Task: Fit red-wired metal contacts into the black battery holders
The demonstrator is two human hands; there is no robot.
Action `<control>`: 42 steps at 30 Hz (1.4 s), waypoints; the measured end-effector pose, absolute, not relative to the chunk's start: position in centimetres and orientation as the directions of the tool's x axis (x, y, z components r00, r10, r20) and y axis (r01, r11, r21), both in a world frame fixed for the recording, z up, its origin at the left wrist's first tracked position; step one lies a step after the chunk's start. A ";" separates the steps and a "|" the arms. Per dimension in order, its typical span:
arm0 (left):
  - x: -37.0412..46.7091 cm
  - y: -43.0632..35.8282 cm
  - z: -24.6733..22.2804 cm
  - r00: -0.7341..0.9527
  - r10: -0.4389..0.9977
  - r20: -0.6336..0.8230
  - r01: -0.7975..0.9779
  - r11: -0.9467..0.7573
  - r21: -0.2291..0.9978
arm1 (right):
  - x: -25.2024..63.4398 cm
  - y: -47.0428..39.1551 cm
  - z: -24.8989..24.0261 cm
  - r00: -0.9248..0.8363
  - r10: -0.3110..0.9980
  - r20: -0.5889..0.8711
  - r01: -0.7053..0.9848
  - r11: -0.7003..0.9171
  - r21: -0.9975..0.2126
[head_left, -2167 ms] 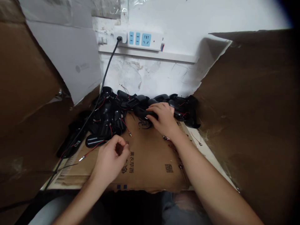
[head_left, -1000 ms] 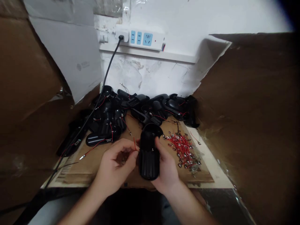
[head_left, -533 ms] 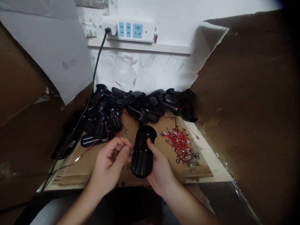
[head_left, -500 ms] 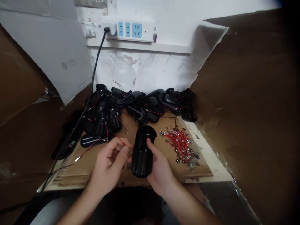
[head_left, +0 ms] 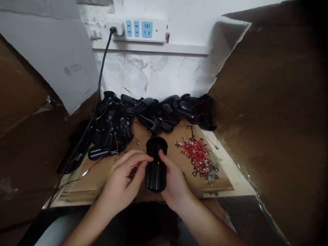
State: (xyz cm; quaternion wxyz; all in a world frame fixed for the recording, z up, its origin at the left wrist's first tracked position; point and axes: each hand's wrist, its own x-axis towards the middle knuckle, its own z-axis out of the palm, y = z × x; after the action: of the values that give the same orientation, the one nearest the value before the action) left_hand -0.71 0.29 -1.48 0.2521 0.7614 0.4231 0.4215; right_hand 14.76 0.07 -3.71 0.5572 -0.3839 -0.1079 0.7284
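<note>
A glossy black rounded housing (head_left: 155, 179) stands upright at the middle, its hollow side facing me. My right hand (head_left: 175, 182) grips it from the right, thumb over the rim. My left hand (head_left: 128, 176) pinches a short red wire (head_left: 135, 164) between thumb and fingers, the fingertips at the housing's left edge. The end of the wire is hidden by the fingers. On the cardboard (head_left: 174, 136) to the right lies a pile of red wires (head_left: 196, 153) with small metal ends.
Many similar black housings (head_left: 110, 116) with red wires lie heaped along the back and left. A black cable (head_left: 101, 75) hangs from a power strip (head_left: 143, 30) on the wall. Cardboard walls (head_left: 269, 102) flank both sides.
My left hand has moved right, bringing the red wire against the housing's left edge. The housing has turned slightly in my right hand so its hollow faces me more squarely.
</note>
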 end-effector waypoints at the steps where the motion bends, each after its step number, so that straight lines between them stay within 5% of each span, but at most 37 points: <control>1: -0.7 0.3 -1.5 0.299 0.841 0.450 0.445 -0.540 0.714 | 14.7 0.1 -3.7 -0.081 0.897 -0.435 -0.730 -0.350 -0.587; 8: -0.9 0.3 -1.7 0.364 0.722 0.588 0.483 -0.687 0.544 | 14.6 0.0 -3.8 -0.092 0.909 -0.405 -0.730 -0.339 -0.593; 20: -1.6 0.3 -0.9 0.513 0.644 0.567 0.549 -0.754 0.360 | 14.5 0.0 -3.3 -0.024 0.910 -0.414 -0.741 -0.294 -0.603; 42: -0.4 0.1 -1.0 0.442 0.677 0.588 0.499 -0.730 0.466 | 14.1 -0.6 -3.4 0.021 0.931 -0.364 -0.762 -0.221 -0.608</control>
State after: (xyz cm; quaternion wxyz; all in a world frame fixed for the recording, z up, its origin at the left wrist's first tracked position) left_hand -0.42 0.06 -0.97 0.1124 0.8417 0.3496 0.3958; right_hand 14.13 -0.64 -3.41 0.6134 -0.3663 -0.1152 0.6902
